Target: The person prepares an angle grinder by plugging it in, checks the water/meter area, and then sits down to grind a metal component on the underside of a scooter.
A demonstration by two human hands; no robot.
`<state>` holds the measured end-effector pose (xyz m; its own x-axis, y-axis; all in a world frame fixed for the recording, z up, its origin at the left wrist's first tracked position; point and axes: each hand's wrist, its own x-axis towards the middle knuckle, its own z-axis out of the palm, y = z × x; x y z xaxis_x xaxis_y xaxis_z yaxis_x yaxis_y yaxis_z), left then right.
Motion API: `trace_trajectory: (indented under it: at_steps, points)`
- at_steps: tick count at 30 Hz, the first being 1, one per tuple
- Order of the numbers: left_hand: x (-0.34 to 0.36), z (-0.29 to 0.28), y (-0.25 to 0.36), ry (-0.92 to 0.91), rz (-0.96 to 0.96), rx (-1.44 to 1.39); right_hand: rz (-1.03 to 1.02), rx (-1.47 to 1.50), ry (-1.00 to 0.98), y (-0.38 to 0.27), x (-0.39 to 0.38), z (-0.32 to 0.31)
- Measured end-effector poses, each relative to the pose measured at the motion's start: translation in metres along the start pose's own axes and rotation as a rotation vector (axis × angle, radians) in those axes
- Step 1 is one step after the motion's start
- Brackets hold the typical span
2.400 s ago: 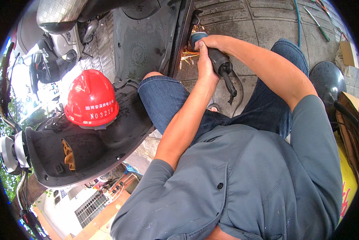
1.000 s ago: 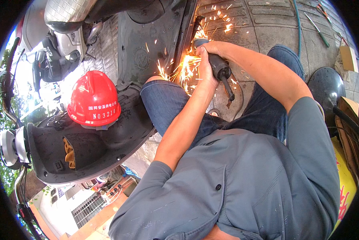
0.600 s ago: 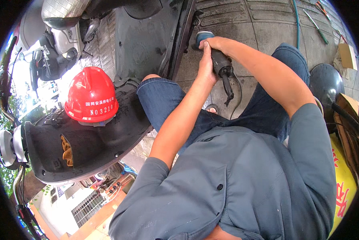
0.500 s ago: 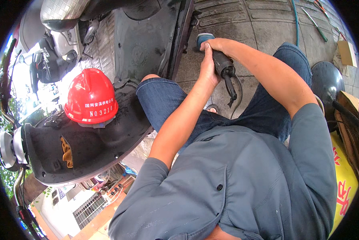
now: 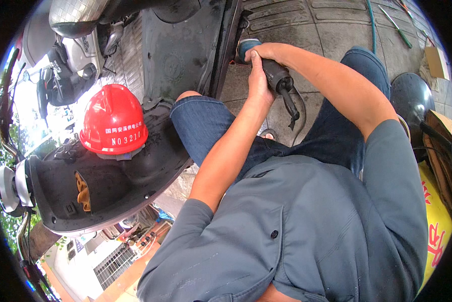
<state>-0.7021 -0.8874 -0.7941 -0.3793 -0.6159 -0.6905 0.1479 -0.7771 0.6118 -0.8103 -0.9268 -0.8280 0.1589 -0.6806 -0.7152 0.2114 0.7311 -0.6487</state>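
Note:
In front of my knees, both hands grip a corded power tool [image 5: 277,75] with a dark cylindrical body and a teal front end. My left hand [image 5: 258,83] is closed around the body, its thumb pointing up along it. My right hand [image 5: 265,52] wraps over the tool near the front; its fingers are partly hidden. The tool's front end lies close to the dark edge of the scooter [image 5: 183,55], and I cannot tell whether they touch. From its rear, a black power cord [image 5: 302,116] hangs toward the ground. What accessory it carries is hidden.
A red hard hat [image 5: 113,121] sits on the scooter to my left, near a brown glove-like item [image 5: 83,191] in a pocket. At right are a dark rounded helmet-like object [image 5: 412,98], a small box [image 5: 436,63], a green-handled rod [image 5: 397,27] and a blue hose [image 5: 372,25].
Both hands and the power tool have shifted slightly left and toward the scooter's edge. The grip stays the same, and the whole view has moved a little.

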Motion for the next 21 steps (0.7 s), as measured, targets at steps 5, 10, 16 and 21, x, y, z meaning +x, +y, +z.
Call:
trace_trajectory:
  at_steps: [5,10,16,21]
  points:
    - [-0.003,0.001,0.006,0.066,-0.015,0.008,-0.041,0.045,-0.079,-0.005,-0.009,0.004]
    - [0.006,0.003,0.002,0.02,0.013,0.001,-0.156,0.007,-0.137,0.0,0.008,-0.005]
    - [0.002,-0.001,0.005,0.012,0.056,-0.002,-0.079,0.086,-0.147,-0.001,0.011,0.003]
    - [0.008,-0.003,0.007,0.045,-0.008,-0.015,-0.152,0.08,-0.138,0.001,0.019,0.0]
